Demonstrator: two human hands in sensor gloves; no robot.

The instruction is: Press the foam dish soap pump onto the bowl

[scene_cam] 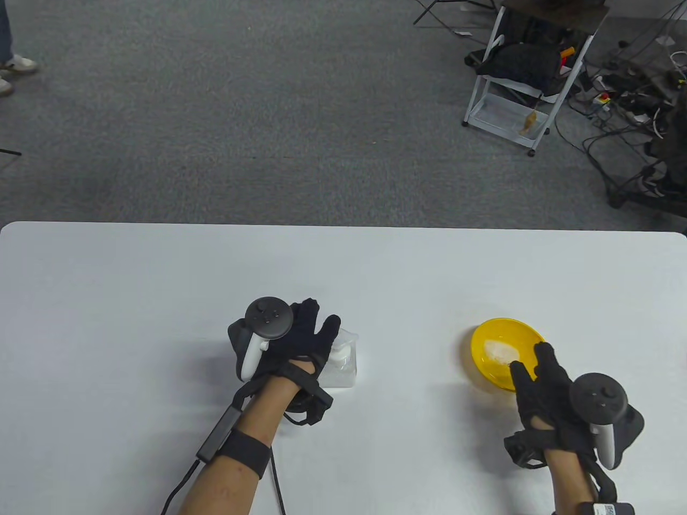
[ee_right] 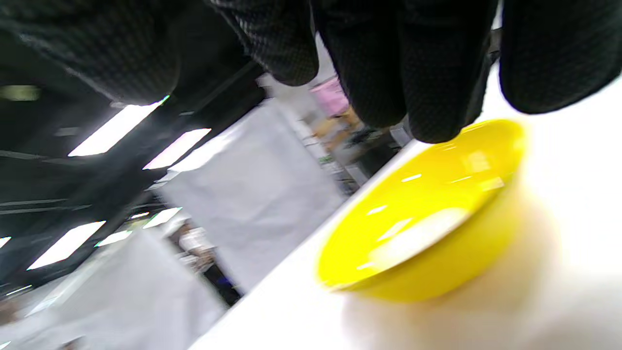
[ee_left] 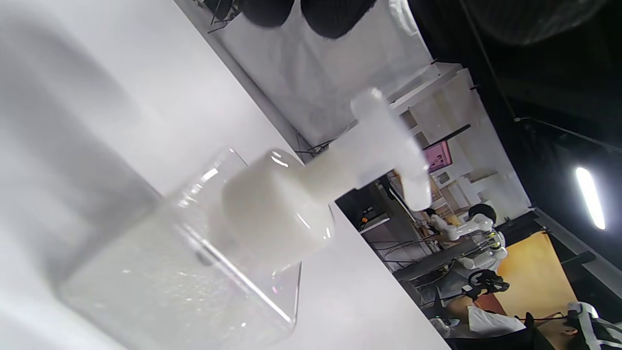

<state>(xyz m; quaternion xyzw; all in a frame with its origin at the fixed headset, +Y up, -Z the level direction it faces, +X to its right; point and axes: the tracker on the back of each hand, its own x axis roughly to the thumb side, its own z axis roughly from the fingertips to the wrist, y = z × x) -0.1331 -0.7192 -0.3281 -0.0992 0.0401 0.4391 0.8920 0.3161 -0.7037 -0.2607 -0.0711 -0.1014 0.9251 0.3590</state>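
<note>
The foam soap dispenser is covered by the spread left hand; the yellow bowl, well apart from it, is touched by the loosely spread right hand.

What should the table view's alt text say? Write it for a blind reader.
A gloved left hand hovers over a clear foam soap dispenser on a white table, while the right hand reaches the near rim of a yellow bowl holding white foam.

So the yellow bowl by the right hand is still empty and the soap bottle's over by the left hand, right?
Not empty: the table view shows white foam already in the yellow bowl by the right hand. The soap bottle is by the left hand, as you said.
</note>
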